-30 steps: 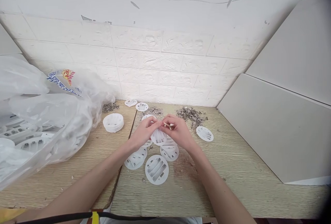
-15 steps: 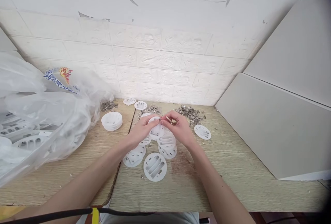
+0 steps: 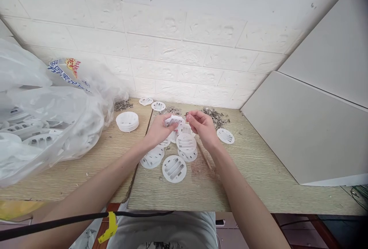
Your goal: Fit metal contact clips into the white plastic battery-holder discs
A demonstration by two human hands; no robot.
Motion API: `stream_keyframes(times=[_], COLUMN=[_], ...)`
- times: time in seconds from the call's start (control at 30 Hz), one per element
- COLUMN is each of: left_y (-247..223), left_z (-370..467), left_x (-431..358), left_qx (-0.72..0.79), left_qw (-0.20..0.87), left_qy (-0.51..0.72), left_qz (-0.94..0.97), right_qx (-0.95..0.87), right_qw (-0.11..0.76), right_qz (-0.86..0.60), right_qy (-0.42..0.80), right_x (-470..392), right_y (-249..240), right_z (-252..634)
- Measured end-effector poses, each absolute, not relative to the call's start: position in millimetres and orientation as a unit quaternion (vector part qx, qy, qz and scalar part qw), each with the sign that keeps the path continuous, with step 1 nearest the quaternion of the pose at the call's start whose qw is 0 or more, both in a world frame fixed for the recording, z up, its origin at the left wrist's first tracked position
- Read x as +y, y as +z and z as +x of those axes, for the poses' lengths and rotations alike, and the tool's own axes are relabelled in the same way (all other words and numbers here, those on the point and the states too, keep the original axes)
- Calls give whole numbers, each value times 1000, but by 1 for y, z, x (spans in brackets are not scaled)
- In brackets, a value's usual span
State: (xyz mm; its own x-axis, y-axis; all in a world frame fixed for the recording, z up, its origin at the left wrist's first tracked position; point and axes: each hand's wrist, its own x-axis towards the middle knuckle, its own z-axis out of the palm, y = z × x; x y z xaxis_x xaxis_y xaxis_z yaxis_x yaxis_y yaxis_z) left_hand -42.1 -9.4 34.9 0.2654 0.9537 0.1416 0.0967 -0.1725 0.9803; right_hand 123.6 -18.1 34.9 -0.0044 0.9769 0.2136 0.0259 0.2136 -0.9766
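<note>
My left hand (image 3: 160, 129) grips a white round plastic piece (image 3: 174, 119), which is tilted up. Just right of it, my right hand (image 3: 202, 125) pinches a small metal part (image 3: 187, 114) between thumb and fingertips, apart from the white piece. Under and in front of both hands lie several white discs with slots, some overlapping; the nearest disc (image 3: 174, 169) lies by itself. Behind my right hand is a pile of small metal parts (image 3: 215, 117). A smaller scattered pile (image 3: 171, 110) lies behind my left hand.
A clear plastic bag (image 3: 71, 126) full of white pieces fills the left side. A disc stack (image 3: 127, 121) stands beside it. One disc (image 3: 225, 136) lies right of my right hand. A large pale panel (image 3: 310, 130) leans at the right. A black cable (image 3: 71, 219) crosses the lower left.
My right hand has moved away from the held white piece, with a metal part in its fingertips. The white piece is now tilted more steeply in my left hand. The view has tipped downward.
</note>
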Motion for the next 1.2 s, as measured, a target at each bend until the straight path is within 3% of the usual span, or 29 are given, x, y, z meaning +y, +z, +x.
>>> stream_keyframes(times=[0.17, 0.43, 0.97, 1.2], left_y=[24, 21, 28, 25], left_z=[-45, -48, -50, -50], left_x=[0, 2, -1, -2], left_qx=[421, 364, 389, 395], left_qw=[417, 317, 287, 261], left_qy=[470, 502, 487, 473], left_qz=[655, 718, 727, 743], right_qx=[-631, -698, -700, -771], right_qw=[521, 484, 470, 431], right_qz=[-456, -422, -430, -434], right_qy=[350, 317, 323, 178], right_x=[-16, -23, -24, -25], right_y=[29, 28, 27, 26], right_z=[121, 115, 115, 113])
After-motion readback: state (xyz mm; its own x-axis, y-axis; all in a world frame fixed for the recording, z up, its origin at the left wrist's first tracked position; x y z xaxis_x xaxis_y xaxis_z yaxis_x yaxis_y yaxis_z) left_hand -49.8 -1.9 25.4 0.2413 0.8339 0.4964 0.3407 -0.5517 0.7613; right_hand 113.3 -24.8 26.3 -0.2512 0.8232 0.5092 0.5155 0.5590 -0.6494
